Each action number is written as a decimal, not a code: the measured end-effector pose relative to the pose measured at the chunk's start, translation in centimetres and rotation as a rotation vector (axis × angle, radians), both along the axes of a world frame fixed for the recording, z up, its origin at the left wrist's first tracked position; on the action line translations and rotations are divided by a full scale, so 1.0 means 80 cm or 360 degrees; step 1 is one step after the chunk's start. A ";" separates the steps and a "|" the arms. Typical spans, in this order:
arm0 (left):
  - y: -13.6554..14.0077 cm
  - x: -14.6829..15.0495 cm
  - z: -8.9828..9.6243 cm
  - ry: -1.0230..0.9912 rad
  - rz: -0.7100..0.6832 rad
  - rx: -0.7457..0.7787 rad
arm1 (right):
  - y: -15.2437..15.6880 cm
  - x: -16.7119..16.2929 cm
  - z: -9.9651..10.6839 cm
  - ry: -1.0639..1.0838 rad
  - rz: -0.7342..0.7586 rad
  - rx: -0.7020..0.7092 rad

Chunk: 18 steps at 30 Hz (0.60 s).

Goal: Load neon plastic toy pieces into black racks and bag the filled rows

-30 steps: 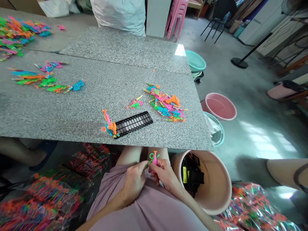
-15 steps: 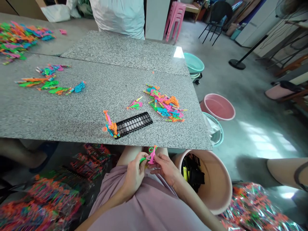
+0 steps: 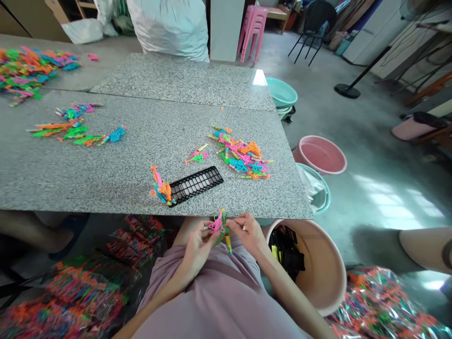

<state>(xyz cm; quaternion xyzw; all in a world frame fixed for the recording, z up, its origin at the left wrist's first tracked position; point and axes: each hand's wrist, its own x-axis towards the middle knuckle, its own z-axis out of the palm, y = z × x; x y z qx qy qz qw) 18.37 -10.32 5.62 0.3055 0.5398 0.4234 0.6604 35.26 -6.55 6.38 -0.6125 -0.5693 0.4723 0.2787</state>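
Observation:
Above my lap, just in front of the table edge, my left hand (image 3: 200, 242) pinches small pink and green plastic toys (image 3: 218, 223). A yellow stick-like end (image 3: 228, 244) hangs down from them. My right hand (image 3: 249, 233) has its thumb and forefinger closed at the right side of the same toys. Beyond my hands, a black plastic grid tray (image 3: 197, 184) lies on the table. Several orange, pink and blue toys (image 3: 163, 189) fill its left end. A small pink and green group (image 3: 197, 155) lies behind the tray, near a mixed colourful pile (image 3: 243, 153).
The speckled grey table (image 3: 141, 155) also bears loose toys (image 3: 77, 129) and a large heap (image 3: 31, 70) at left. Right of my lap stands a peach tub (image 3: 323, 268) holding black trays. Bagged toys (image 3: 384, 301) lie on the floor on both sides. Another person's leg shows at left.
The toys have turned in my hands, so the yellow end now points down. My right hand has shifted slightly up and right, with its fingers at the toys' edge.

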 end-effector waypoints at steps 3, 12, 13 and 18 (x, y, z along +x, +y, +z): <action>0.002 -0.003 0.000 -0.0021 -0.0007 -0.0025 | 0.004 0.002 -0.003 0.0030 0.0038 -0.0017; 0.010 -0.013 0.013 -0.0098 -0.0058 -0.0051 | 0.002 -0.021 -0.009 0.0634 0.0102 -0.0242; 0.013 -0.014 0.014 -0.0075 -0.0030 -0.0027 | 0.003 -0.020 -0.009 0.0595 0.0108 -0.0210; 0.024 -0.041 0.039 0.0371 -0.0097 0.0289 | 0.027 -0.024 -0.003 0.0224 0.0381 0.0003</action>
